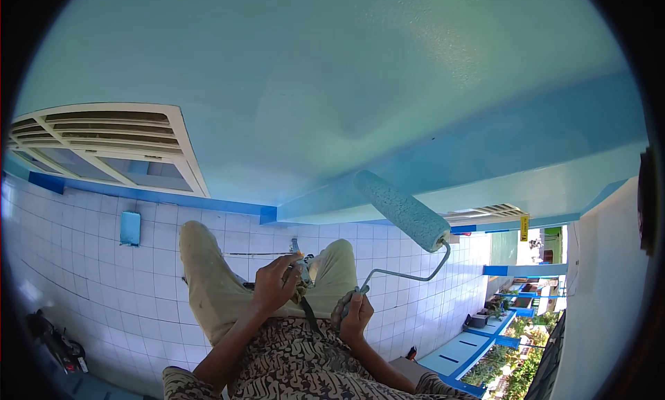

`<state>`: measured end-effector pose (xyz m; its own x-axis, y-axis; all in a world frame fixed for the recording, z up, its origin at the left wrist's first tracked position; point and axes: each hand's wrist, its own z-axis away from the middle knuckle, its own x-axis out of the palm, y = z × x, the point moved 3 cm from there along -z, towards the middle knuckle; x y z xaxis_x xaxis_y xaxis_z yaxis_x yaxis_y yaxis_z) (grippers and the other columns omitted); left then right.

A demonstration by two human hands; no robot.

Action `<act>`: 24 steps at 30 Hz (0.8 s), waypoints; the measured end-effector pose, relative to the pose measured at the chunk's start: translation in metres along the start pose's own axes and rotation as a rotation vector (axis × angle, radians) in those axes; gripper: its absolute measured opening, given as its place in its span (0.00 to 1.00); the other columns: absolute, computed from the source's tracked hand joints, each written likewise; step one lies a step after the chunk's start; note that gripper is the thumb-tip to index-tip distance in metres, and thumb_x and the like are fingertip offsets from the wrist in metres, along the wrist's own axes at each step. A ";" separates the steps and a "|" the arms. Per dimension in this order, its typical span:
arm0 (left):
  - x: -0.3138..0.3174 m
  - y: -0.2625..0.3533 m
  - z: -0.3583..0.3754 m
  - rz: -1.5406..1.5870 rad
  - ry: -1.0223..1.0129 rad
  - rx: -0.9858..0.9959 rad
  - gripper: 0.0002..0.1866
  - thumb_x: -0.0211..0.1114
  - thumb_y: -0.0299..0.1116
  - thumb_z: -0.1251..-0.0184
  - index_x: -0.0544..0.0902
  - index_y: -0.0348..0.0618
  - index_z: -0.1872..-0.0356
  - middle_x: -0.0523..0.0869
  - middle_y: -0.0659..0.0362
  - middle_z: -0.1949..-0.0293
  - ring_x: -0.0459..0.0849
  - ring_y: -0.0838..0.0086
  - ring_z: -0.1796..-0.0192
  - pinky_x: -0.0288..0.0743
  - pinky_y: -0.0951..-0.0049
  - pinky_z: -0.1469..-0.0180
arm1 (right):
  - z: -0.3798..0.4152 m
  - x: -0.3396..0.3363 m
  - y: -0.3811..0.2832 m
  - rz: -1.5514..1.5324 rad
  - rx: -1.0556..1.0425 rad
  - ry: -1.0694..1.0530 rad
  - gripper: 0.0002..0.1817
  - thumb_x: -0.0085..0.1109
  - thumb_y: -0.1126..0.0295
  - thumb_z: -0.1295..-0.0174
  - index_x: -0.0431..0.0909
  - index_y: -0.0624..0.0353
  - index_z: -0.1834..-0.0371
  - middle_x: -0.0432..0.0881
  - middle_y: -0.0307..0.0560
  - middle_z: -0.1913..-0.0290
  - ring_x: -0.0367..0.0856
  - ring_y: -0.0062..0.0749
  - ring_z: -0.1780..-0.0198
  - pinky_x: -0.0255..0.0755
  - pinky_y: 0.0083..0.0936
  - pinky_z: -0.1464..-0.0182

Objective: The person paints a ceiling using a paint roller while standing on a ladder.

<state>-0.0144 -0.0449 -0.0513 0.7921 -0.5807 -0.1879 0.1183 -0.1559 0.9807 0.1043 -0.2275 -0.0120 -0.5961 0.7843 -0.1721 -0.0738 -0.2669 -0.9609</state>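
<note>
My right hand (355, 315) is closed around the handle of a paint roller (402, 209), low in front of my patterned shirt. The roller's sleeve is coated in light blue-green paint and points up and left toward the wall (312, 88), overlapping its blue band in this view. A bent wire frame links sleeve and handle. Over my lap, my left hand (277, 283) has its fingers curled together beside a small yellowish and dark bundle between my knees; I cannot tell what it grips. Beige trousers (208, 282) cover my bent legs.
White floor tiles (138, 282) spread far below. At left are a louvred window (125, 144) and a light-blue paint tray (130, 228) on the floor. A motorcycle (59, 341) stands lower left. At right are a small yellow sign (524, 227), blue-edged railings and greenery.
</note>
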 end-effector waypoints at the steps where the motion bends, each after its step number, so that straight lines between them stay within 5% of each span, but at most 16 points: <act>1: 0.001 0.001 -0.001 0.000 -0.028 0.003 0.12 0.65 0.32 0.31 0.83 0.40 0.49 0.89 0.48 0.56 0.90 0.54 0.59 0.83 0.62 0.57 | 0.000 0.006 0.002 -0.053 0.001 0.027 0.25 0.44 0.50 0.20 0.68 0.62 0.67 0.72 0.42 0.81 0.69 0.23 0.88 0.64 0.22 0.86; 6: -0.005 -0.004 0.002 -0.032 -0.040 -0.002 0.11 0.64 0.31 0.30 0.85 0.37 0.52 0.89 0.50 0.61 0.90 0.62 0.64 0.81 0.66 0.58 | -0.015 0.019 -0.013 -0.120 0.006 0.091 0.21 0.51 0.55 0.22 0.69 0.61 0.69 0.71 0.41 0.82 0.68 0.22 0.89 0.63 0.22 0.86; 9: -0.009 -0.020 0.004 -0.025 -0.026 -0.045 0.12 0.65 0.32 0.31 0.84 0.38 0.52 0.89 0.49 0.58 0.89 0.55 0.62 0.82 0.63 0.60 | -0.022 0.009 -0.018 -0.041 0.030 0.123 0.16 0.62 0.63 0.28 0.69 0.60 0.69 0.70 0.39 0.84 0.68 0.22 0.89 0.63 0.24 0.87; 14: -0.011 -0.022 0.000 0.003 0.019 -0.097 0.11 0.65 0.30 0.32 0.84 0.37 0.52 0.89 0.48 0.61 0.89 0.57 0.64 0.81 0.64 0.59 | -0.016 0.003 -0.013 0.061 0.126 0.025 0.16 0.63 0.65 0.29 0.69 0.59 0.70 0.72 0.38 0.84 0.69 0.21 0.88 0.62 0.21 0.86; 17: -0.015 -0.016 -0.003 0.025 -0.063 -0.152 0.11 0.62 0.31 0.27 0.85 0.36 0.51 0.90 0.52 0.66 0.87 0.74 0.66 0.79 0.72 0.61 | -0.017 0.012 -0.002 0.115 0.133 -0.049 0.14 0.63 0.65 0.29 0.71 0.60 0.70 0.73 0.37 0.83 0.69 0.19 0.88 0.61 0.20 0.86; 20: -0.026 0.010 -0.008 0.178 -0.071 -0.195 0.11 0.62 0.33 0.27 0.86 0.38 0.51 0.90 0.56 0.67 0.84 0.80 0.67 0.77 0.74 0.62 | -0.025 0.007 0.025 0.258 -0.008 -0.126 0.13 0.63 0.65 0.30 0.74 0.62 0.68 0.73 0.36 0.82 0.69 0.17 0.86 0.61 0.21 0.84; 24: -0.033 0.018 -0.013 0.461 -0.039 -0.124 0.23 0.56 0.44 0.21 0.77 0.35 0.38 0.89 0.55 0.52 0.83 0.80 0.59 0.78 0.73 0.51 | -0.033 0.023 0.009 0.480 -0.194 -0.186 0.12 0.63 0.67 0.31 0.77 0.66 0.64 0.75 0.38 0.81 0.72 0.16 0.81 0.64 0.25 0.79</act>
<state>-0.0306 -0.0185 -0.0271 0.7559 -0.5970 0.2686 -0.1673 0.2205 0.9609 0.1166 -0.1932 -0.0315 -0.6592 0.4830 -0.5764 0.3790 -0.4486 -0.8094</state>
